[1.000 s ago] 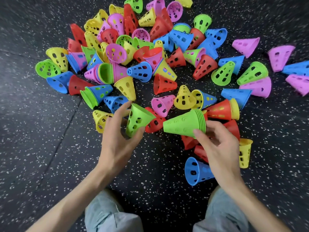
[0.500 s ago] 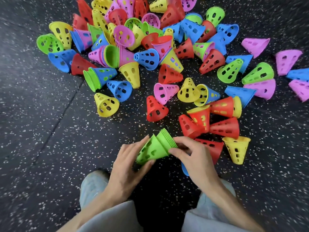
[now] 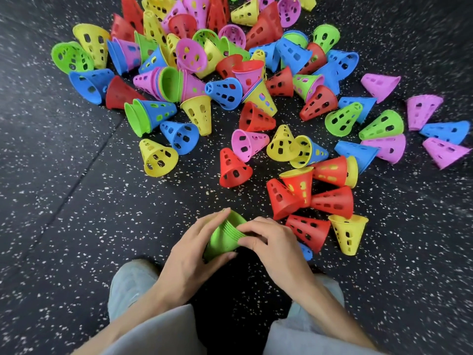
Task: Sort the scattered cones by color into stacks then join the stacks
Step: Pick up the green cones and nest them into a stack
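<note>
Left hand (image 3: 190,254): lower centre of the frame, fingers and thumb curled round the green stack (image 3: 222,239) from its left side.
Right hand (image 3: 271,244): just right of the left hand, fingertips pinching the ribbed rims of the same stack from the right.
Green stack: several nested green cones lying tilted between the two hands, wide rims toward the upper right; the narrow end is hidden under the left palm.
Blue cone (image 3: 305,251): only a small part shows, past the right hand's knuckles.
Red group (image 3: 308,201): a cluster of red cones just above and right of the right hand, lying on their sides and touching one another; two have yellow cones nested inside.
Yellow cone (image 3: 348,233): right of that red group, rim upward, beside a lying red cone.
Lone red cone (image 3: 233,169): standing near upright, centre frame, apart from the cluster.
Scattered pile (image 3: 204,60): red, yellow, blue, green and pink cones heaped across the upper half, densest at upper centre; some nested in mixed colours.
Pink cones (image 3: 380,83): strung along the right edge with blue and green ones.
Floor (image 3: 76,226): black, speckled with white, a seam running diagonally at left.
Knees (image 3: 133,283): pale grey trousers at the bottom edge, either side of the forearms.
</note>
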